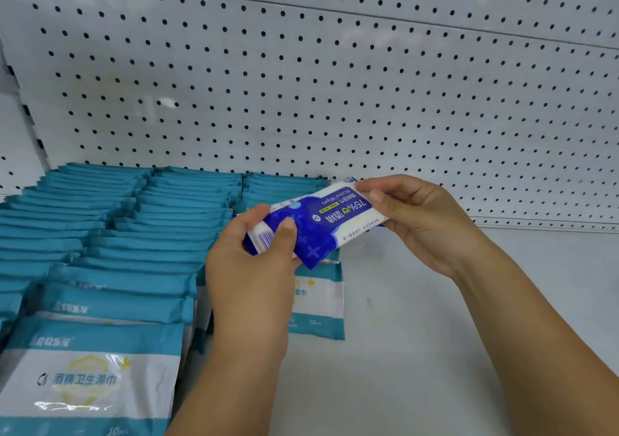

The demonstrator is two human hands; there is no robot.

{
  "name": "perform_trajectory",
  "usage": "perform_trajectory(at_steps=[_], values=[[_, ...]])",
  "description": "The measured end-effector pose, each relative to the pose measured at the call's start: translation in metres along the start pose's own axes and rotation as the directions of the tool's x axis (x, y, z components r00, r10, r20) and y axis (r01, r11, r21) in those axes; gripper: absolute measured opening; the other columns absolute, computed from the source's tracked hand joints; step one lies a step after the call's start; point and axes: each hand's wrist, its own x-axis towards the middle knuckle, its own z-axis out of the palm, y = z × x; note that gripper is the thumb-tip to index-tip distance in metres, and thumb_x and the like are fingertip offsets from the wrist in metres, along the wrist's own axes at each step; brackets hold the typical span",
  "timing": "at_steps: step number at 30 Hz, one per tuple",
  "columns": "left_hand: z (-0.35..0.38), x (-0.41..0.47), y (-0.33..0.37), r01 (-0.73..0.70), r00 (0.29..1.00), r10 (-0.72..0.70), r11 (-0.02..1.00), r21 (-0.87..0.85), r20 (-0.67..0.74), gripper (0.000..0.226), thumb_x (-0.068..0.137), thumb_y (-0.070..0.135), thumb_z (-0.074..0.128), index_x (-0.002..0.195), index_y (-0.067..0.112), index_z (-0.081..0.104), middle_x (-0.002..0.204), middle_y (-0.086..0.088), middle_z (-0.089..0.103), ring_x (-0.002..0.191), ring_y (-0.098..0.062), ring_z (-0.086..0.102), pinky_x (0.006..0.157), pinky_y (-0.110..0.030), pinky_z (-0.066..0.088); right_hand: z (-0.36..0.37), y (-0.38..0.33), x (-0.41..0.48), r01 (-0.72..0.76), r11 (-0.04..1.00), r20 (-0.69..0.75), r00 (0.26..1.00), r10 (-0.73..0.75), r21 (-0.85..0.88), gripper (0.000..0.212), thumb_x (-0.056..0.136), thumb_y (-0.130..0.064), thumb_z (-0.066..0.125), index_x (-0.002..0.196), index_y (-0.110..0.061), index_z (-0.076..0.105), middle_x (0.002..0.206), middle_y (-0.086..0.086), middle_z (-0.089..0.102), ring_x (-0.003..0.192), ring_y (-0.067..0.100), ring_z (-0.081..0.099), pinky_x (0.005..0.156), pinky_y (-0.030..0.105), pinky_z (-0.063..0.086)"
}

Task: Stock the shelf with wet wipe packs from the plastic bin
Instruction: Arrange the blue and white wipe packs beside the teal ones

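Observation:
A blue and white wet wipe pack (321, 226) marked 75% Alcohol Wipes is held above the white shelf (435, 335), its print upside down to me. My left hand (254, 268) grips its near left end, thumb on top. My right hand (418, 221) pinches its far right end. Rows of teal and white wet wipe packs (110, 234) stand overlapped on the shelf's left half. One teal pack (318, 301) shows just below the held pack. The plastic bin is out of view.
A white pegboard back panel (335, 83) rises behind the shelf. The shelf surface to the right of the teal rows is bare white metal. A shelf upright (20, 127) stands at the far left.

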Motion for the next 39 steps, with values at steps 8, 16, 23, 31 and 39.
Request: perform_trajectory(at_steps=[8,16,23,31,39], values=[[-0.003,0.001,-0.004,-0.139,0.990,0.137,0.982,0.126,0.028,0.026,0.093,0.016,0.074,0.106,0.036,0.065,0.103,0.014,0.070,0.089,0.003,0.071,0.054,-0.016,0.055,-0.002,0.000,0.000,-0.042,0.999,-0.009,0.999,0.042,-0.012,0.061,0.062,-0.035,0.078,0.120,-0.022,0.065,0.113,-0.003,0.076,0.101,0.013,0.072,0.089,0.032,0.059],[0.002,-0.004,0.000,-0.113,0.993,0.108,0.979,0.172,0.035,0.022,0.084,0.036,0.081,0.102,0.029,0.071,0.091,0.008,0.074,0.073,-0.004,0.072,0.047,-0.015,0.050,0.002,-0.002,0.007,0.008,0.976,-0.197,0.980,0.036,0.218,0.046,0.084,-0.013,0.074,0.127,-0.015,0.059,0.094,0.004,0.076,0.083,0.018,0.073,0.070,0.032,0.061],[0.004,-0.007,-0.005,-0.099,0.983,0.042,0.941,0.323,0.179,0.024,0.077,0.036,0.086,0.094,0.029,0.072,0.088,0.010,0.074,0.074,-0.003,0.073,0.053,-0.019,0.056,0.011,0.003,0.004,-0.017,0.988,-0.207,0.977,0.048,0.152,0.048,0.079,-0.027,0.077,0.122,-0.015,0.060,0.091,0.002,0.078,0.086,0.017,0.076,0.064,0.026,0.060],[0.004,-0.009,-0.005,-0.256,0.966,0.232,0.918,0.304,0.114,0.018,0.084,0.025,0.082,0.095,0.030,0.070,0.090,0.013,0.072,0.078,0.004,0.070,0.052,-0.011,0.051,0.016,0.005,0.000,-0.157,0.986,0.090,0.984,0.152,0.053,0.049,0.069,-0.042,0.069,0.110,-0.014,0.064,0.100,-0.002,0.078,0.098,0.014,0.074,0.079,0.022,0.060],[0.004,-0.011,-0.006,-0.363,0.930,0.358,0.861,0.357,0.083,0.004,0.095,0.028,0.071,0.097,0.031,0.069,0.087,0.020,0.069,0.079,0.009,0.065,0.062,-0.009,0.050,0.008,0.013,0.007,-0.129,0.988,-0.023,0.991,0.132,0.085,0.027,0.086,-0.033,0.070,0.102,-0.013,0.062,0.106,0.004,0.075,0.099,0.013,0.073,0.075,0.029,0.062]])
